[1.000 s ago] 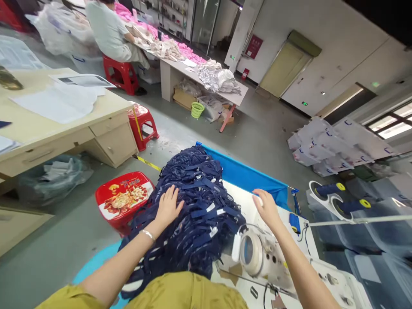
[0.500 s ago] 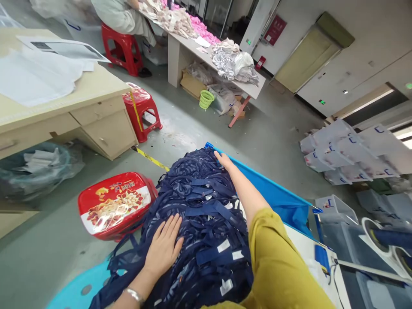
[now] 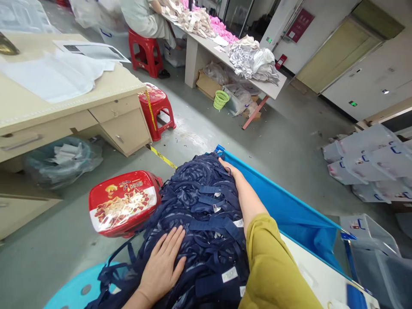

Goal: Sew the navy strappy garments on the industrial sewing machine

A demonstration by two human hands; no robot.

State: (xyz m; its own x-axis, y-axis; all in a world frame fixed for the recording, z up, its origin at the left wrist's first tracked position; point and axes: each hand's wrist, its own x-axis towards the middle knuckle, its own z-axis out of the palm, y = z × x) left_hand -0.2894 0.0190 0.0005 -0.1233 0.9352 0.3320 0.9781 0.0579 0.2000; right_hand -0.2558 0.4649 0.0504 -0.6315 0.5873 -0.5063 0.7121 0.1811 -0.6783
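A tall heap of navy bras (image 3: pixel 193 206), with straps, bands and white labels, fills the space in front of me. My left hand (image 3: pixel 164 259) lies flat on its near left side, fingers stretched out and thumb apart. At the far right edge, my right hand (image 3: pixel 232 171) rests against the side of the heap with fingers extended; part of it is hidden by the fabric. Neither hand is closed around a single piece.
A blue fabric bin (image 3: pixel 289 206) adjoins the heap on the right, beside a white surface (image 3: pixel 309 266). Red stools (image 3: pixel 125 201) and a turquoise stool (image 3: pixel 77 287) stand left. A desk (image 3: pixel 106 92) is beyond. Plastic boxes (image 3: pixel 367 150) are stacked right. A person (image 3: pixel 141 19) sits at a far table.
My view has turned slightly, so the room shifts rightward in the picture. My right hand now sits more along the side of the heap. The left hand stays flat on the bras.
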